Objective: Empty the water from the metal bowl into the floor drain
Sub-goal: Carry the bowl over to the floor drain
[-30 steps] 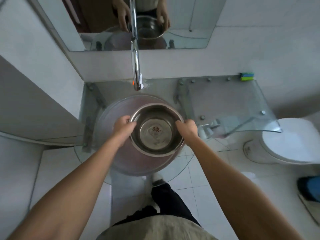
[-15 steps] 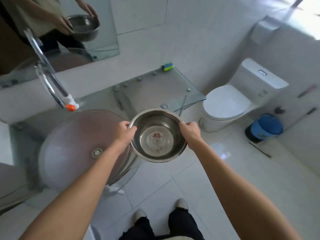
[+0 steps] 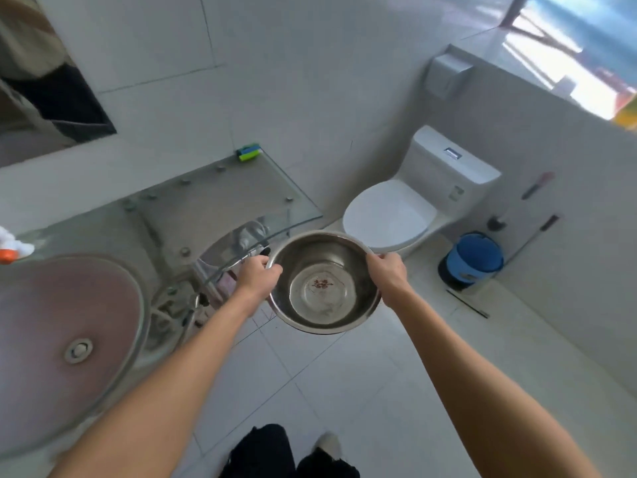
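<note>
Bathroom, mid-carry | We hold the metal bowl [image 3: 324, 282] level over the floor tiles, near the toilet [image 3: 389, 215], likely to keep water from spilling | left hand [image 3: 258, 276] and right hand [image 3: 387, 276] clamp opposite rims, arms outstretched | no floor drain in view.

One bowl [image 3: 324, 282], two hands [image 3: 258, 274] [image 3: 387, 272]

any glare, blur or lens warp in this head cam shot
Head view: the window at upper right is blown out with glare; wide-angle warp bends the walls and the glass shelf; soft highlights sit inside the metal bowl; both hands, left hand and right hand, look reasonably sharp.
</note>
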Motion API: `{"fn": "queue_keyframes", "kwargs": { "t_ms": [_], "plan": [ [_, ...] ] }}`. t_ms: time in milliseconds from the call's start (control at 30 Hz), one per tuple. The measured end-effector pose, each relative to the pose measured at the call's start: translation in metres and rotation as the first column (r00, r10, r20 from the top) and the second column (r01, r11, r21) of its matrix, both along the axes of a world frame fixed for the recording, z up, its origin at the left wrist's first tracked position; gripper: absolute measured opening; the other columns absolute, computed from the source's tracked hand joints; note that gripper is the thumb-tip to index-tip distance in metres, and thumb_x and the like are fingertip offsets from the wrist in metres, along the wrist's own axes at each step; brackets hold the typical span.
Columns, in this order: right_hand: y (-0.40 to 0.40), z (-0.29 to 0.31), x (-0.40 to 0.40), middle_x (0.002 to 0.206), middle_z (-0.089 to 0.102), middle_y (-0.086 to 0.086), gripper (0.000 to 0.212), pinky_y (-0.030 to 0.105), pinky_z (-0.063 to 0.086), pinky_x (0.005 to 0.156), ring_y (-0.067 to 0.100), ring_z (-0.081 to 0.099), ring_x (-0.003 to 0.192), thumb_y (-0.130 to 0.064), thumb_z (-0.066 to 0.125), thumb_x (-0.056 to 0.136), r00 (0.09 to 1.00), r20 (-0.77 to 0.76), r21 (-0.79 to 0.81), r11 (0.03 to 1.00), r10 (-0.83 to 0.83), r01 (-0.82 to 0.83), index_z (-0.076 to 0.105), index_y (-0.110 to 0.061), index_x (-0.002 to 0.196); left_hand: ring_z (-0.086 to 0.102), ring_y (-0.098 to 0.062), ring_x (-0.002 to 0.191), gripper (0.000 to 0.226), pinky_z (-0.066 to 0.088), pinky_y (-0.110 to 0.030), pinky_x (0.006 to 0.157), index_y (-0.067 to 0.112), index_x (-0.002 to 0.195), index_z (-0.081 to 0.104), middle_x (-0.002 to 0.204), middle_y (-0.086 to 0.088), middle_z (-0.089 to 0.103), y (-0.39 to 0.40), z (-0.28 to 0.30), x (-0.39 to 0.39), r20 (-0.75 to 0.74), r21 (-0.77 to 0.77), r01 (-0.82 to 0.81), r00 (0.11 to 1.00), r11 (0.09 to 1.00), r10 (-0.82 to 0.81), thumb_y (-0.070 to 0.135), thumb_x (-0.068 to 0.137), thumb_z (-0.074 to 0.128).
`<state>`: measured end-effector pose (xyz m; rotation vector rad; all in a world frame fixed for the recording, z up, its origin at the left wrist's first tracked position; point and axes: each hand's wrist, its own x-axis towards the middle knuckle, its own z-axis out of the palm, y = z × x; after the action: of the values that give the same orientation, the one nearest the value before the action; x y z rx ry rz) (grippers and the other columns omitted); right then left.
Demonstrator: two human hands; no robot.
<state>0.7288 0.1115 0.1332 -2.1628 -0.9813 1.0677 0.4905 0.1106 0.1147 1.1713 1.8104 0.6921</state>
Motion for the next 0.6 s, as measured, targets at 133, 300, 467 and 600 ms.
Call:
{"fn": "queue_keyframes", "kwargs": {
  "t_ms": [133,300,467,600],
  "plan": [
    [0.026,-0.007,0.052,0.070,0.051,0.007,0.022,0.028,0.036,0.049,0.020,0.044,0.058,-0.018,0.045,0.086,1.000,-0.002,-0.035,0.999,-0.026,0.026,0.057,-0.008,0.070,0.065,-0.032,0.069,0.026,0.059,-0.058,0.071,-0.007,0.088,0.068,0.084,-0.030,0.071,0.030,0.000,0.054,-0.002,0.002,0.027,1.000,1.000,-0.027,0.013,0.077,0.056],
    [0.070,-0.035,0.098,0.073,0.057,0.012,0.038,0.036,0.047,0.061,0.024,0.054,0.067,-0.020,0.047,0.092,0.997,-0.024,-0.032,0.997,-0.073,0.072,0.068,0.012,0.092,0.059,-0.025,0.068,0.017,0.056,-0.048,0.064,0.000,0.090,0.068,0.075,-0.010,0.065,0.079,-0.018,0.104,-0.019,-0.031,0.089,0.996,0.996,-0.090,0.011,0.083,0.057],
    [0.116,-0.055,0.136,0.073,0.057,0.013,0.037,0.037,0.044,0.061,0.023,0.051,0.066,-0.019,0.045,0.093,0.996,0.019,-0.039,0.995,-0.086,0.087,0.066,0.009,0.082,0.060,-0.031,0.069,0.013,0.054,-0.040,0.063,0.000,0.089,0.065,0.073,-0.012,0.064,0.131,-0.043,0.143,0.029,-0.083,0.140,0.990,0.987,-0.138,0.008,0.085,0.056],
    [0.159,-0.067,0.163,0.084,0.068,0.014,0.032,0.040,0.052,0.069,0.024,0.060,0.074,-0.019,0.044,0.095,0.996,0.036,-0.026,0.996,-0.085,0.086,0.068,0.002,0.088,0.068,-0.037,0.079,0.013,0.059,-0.051,0.073,0.004,0.095,0.064,0.090,-0.024,0.069,0.164,-0.060,0.168,0.083,-0.130,0.165,0.984,0.978,-0.155,0.009,0.088,0.055]
  ]
}}
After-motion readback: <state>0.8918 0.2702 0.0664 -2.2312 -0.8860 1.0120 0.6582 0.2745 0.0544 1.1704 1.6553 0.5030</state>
